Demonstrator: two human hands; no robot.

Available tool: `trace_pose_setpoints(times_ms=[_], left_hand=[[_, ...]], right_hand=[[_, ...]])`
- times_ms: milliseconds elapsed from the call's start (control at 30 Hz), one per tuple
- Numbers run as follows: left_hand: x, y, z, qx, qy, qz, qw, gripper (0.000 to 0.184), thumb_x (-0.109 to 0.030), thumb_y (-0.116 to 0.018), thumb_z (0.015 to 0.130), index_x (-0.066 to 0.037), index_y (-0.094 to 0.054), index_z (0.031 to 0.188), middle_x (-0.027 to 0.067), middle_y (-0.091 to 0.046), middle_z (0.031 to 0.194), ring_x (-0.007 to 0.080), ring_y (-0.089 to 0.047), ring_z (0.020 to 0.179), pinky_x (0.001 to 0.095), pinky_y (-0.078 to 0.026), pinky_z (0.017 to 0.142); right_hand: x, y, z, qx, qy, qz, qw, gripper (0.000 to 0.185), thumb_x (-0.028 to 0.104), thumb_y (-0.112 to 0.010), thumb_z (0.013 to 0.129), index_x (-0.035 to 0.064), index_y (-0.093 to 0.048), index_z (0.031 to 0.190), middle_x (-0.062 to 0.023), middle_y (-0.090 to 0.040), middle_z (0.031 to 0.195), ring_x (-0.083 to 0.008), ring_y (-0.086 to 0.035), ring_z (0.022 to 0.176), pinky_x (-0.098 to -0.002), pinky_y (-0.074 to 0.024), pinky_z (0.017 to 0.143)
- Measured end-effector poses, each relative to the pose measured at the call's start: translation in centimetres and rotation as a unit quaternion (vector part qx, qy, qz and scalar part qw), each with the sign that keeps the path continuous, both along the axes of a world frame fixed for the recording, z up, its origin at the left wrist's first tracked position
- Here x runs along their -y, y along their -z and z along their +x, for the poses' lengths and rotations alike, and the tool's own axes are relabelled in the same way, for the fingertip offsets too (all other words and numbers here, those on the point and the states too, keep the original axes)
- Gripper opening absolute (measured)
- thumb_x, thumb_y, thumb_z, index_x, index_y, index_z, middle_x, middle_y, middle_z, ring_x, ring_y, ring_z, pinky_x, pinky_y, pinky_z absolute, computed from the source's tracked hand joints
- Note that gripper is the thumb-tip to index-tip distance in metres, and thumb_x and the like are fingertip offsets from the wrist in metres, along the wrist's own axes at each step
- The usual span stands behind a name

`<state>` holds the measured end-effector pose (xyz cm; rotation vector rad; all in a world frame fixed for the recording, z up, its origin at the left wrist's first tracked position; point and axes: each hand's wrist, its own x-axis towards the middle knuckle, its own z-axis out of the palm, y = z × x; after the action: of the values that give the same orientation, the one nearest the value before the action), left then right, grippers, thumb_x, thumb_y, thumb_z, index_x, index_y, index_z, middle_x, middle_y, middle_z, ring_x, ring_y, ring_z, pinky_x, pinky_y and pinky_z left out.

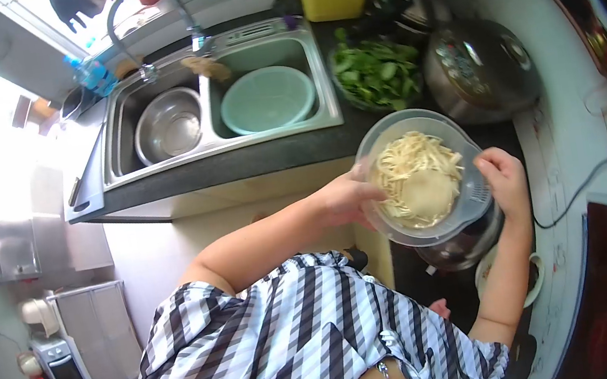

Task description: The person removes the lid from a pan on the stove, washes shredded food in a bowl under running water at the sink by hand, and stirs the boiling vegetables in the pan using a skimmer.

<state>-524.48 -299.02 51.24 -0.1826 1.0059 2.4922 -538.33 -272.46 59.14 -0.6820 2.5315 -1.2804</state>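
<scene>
So I've got 2 hands up front: left hand (344, 201) a bit blurry, left forearm (279, 235) angled inward, right hand (503, 171) pinching, right elbow (497, 325) sharply bent.

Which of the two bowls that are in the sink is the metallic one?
The left bowl, in the compartment farther from the leafy greens. It looks silvery, while the right bowl is pale green.

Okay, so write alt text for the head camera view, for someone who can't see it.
A person's left hand and right hand hold a clear bowl of pale strips in front of their striped top. Beyond it are leafy greens and a rounded cooker; to the left, a double sink holds a metal bowl and a green basin.
</scene>
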Motion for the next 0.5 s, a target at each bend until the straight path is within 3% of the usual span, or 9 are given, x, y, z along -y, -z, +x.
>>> trace_pose_setpoints(times_ms=[33, 67, 100, 133, 167, 200, 267, 333, 500], left_hand=[[-1.3, 3.8, 0.6, -0.020, -0.050, -0.003, 0.999, 0.083, 0.007, -0.050, 0.075, -0.015, -0.011, 0.146, 0.0173, -0.039, 0.136, 0.0318, -0.047, 0.119, 0.0463, -0.048, 0.090], [3.5, 3.7, 2.2, -0.039, -0.082, 0.027, 0.995, 0.084, 0.009, -0.048, 0.073, -0.014, -0.012, 0.145, 0.0179, -0.039, 0.136, 0.0313, -0.047, 0.120, 0.0442, -0.048, 0.092], [6.5, 4.8, 3.0, -0.067, -0.123, 0.003, 0.990, 0.086, 0.008, -0.047, 0.071, -0.014, -0.009, 0.145, 0.0192, -0.040, 0.134, 0.0322, -0.053, 0.111, 0.0406, -0.054, 0.076], [9.4, 5.1, 4.1, -0.067, -0.163, -0.025, 0.984, 0.088, 0.009, -0.046, 0.070, -0.014, -0.007, 0.145, 0.0198, -0.040, 0.132, 0.0326, -0.056, 0.108, 0.0379, -0.057, 0.068], [12.2, 5.3, 5.1, -0.066, -0.202, -0.055, 0.976, 0.090, 0.009, -0.045, 0.068, -0.014, -0.004, 0.145, 0.0205, -0.040, 0.131, 0.0330, -0.059, 0.104, 0.0351, -0.060, 0.059], [15.0, 4.9, 6.1, -0.046, -0.244, -0.093, 0.964, 0.092, 0.009, -0.045, 0.067, -0.013, -0.001, 0.145, 0.0205, -0.039, 0.132, 0.0328, -0.058, 0.105, 0.0332, -0.060, 0.059], [19.1, 8.0, 7.8, -0.049, -0.309, -0.112, 0.943, 0.094, 0.010, -0.044, 0.067, -0.014, 0.003, 0.145, 0.0203, -0.039, 0.132, 0.0339, -0.057, 0.107, 0.0333, -0.060, 0.060], [23.2, 8.0, 9.2, -0.045, -0.341, -0.144, 0.928, 0.096, 0.010, -0.045, 0.068, -0.017, 0.006, 0.145, 0.0189, -0.037, 0.134, 0.0317, -0.058, 0.106, 0.0323, -0.060, 0.060], [29.0, 8.2, 12.3, -0.001, -0.407, -0.200, 0.891, 0.093, 0.012, -0.044, 0.070, -0.017, 0.002, 0.145, 0.0171, -0.037, 0.132, 0.0281, -0.058, 0.103, 0.0310, -0.060, 0.061]], right_hand=[[-0.1, 4.5, -1.2, 0.008, -0.018, -0.029, 0.999, 0.009, 0.009, -0.061, 0.083, -0.0006, -0.061, 0.083, 0.0026, -0.053, 0.070, -0.0054, -0.047, 0.064, -0.0202, -0.0377, 0.058], [6.0, 3.4, -0.4, 0.016, -0.016, -0.025, 0.999, 0.010, 0.009, -0.062, 0.082, -0.0006, -0.061, 0.084, 0.0010, -0.055, 0.071, -0.0078, -0.049, 0.064, -0.0216, -0.0389, 0.058], [10.5, 3.6, 0.5, -0.118, -0.026, 0.000, 0.993, 0.011, 0.009, -0.062, 0.081, 0.0000, -0.061, 0.087, -0.0026, -0.057, 0.075, -0.0133, -0.052, 0.065, -0.0247, -0.0420, 0.060], [15.3, 3.9, 1.8, -0.243, -0.037, 0.031, 0.969, 0.014, 0.010, -0.062, 0.080, 0.0006, -0.062, 0.091, -0.0062, -0.060, 0.079, -0.0188, -0.056, 0.067, -0.0279, -0.0450, 0.061], [19.9, 4.2, 3.0, -0.355, -0.021, 0.029, 0.934, 0.018, 0.010, -0.062, 0.080, 0.0017, -0.061, 0.095, -0.0095, -0.060, 0.086, -0.0245, -0.058, 0.073, -0.0316, -0.0470, 0.066], [24.2, 4.5, 4.3, -0.466, -0.010, 0.026, 0.884, 0.022, 0.010, -0.061, 0.080, 0.0029, -0.061, 0.100, -0.0128, -0.060, 0.092, -0.0302, -0.060, 0.079, -0.0354, -0.0491, 0.070], [30.6, 9.3, 6.5, -0.275, -0.076, -0.078, 0.955, 0.029, 0.016, -0.060, 0.082, 0.0036, -0.058, 0.107, -0.0138, -0.059, 0.103, -0.0325, -0.059, 0.092, -0.0399, -0.0484, 0.078], [37.4, 11.9, 8.6, -0.173, -0.099, -0.014, 0.980, 0.039, 0.023, -0.060, 0.083, 0.0032, -0.053, 0.116, -0.0162, -0.056, 0.114, -0.0345, -0.055, 0.102, -0.0413, -0.0461, 0.084], [48.1, 17.8, 12.7, -0.137, -0.118, 0.038, 0.983, 0.060, 0.034, -0.060, 0.082, 0.0041, -0.041, 0.130, -0.0241, -0.041, 0.130, -0.0407, -0.044, 0.116, -0.0455, -0.0378, 0.096]])
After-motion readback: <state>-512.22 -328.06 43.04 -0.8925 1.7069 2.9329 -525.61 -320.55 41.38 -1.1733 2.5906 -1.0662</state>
